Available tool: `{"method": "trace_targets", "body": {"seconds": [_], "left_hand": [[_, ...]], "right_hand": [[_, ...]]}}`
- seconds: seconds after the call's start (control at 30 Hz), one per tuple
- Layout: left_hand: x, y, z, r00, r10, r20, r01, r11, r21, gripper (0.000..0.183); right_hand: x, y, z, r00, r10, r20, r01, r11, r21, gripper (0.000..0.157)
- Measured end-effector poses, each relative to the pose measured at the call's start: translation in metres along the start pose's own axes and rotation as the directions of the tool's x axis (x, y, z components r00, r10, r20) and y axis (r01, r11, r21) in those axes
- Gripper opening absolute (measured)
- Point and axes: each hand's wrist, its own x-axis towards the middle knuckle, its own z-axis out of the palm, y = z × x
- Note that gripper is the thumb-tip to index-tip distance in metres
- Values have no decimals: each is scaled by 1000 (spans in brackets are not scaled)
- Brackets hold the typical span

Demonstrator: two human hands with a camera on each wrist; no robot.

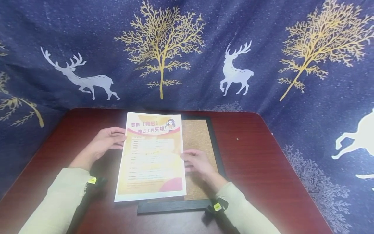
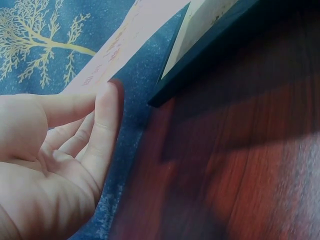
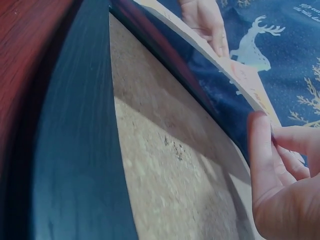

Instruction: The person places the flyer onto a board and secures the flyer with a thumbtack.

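A printed paper sheet [image 1: 152, 156], yellow and pink with Chinese lettering, is held up between both hands. My left hand [image 1: 108, 141] pinches its left edge; in the left wrist view the thumb and forefinger of that hand [image 2: 65, 150] meet on the paper [image 2: 107, 55]. My right hand [image 1: 198, 162] pinches the right edge, and the right wrist view shows thumb and finger of that hand [image 3: 285, 180] on it. Below the sheet lies a dark frame [image 1: 175, 206] with a cork-like board [image 1: 200, 139] inside; the sheet covers its left part.
The frame lies on a reddish-brown wooden table [image 1: 257, 182] with rounded far corners. A tiny pale speck [image 1: 237, 139] is on the table to the right. Behind hangs a dark blue cloth [image 1: 193, 74] with white deer and golden trees.
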Motion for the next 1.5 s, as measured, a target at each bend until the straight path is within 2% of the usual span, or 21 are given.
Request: {"method": "trace_targets", "body": {"seconds": [0.5,0.8,1.23,1.5], "left_hand": [[9,-3,18,1000,-1,13,1,1000,-13,46],[13,-4,30,1000,-17,20,19,998,-60,44],[21,-5,41,998,-55,3,55,998,-20,41],[23,-3,50,999,-46,10,46,998,-33,42]], "right_hand": [[-3,4,-16,999,16,-39,-16,1000,-9,32],[-8,1,-27,998,13,-67,-14,1000,-10,31],[-9,2,-40,993,28,-111,-31,999,-28,31],[-14,1,-49,994,29,-109,-31,999,-17,33]]}}
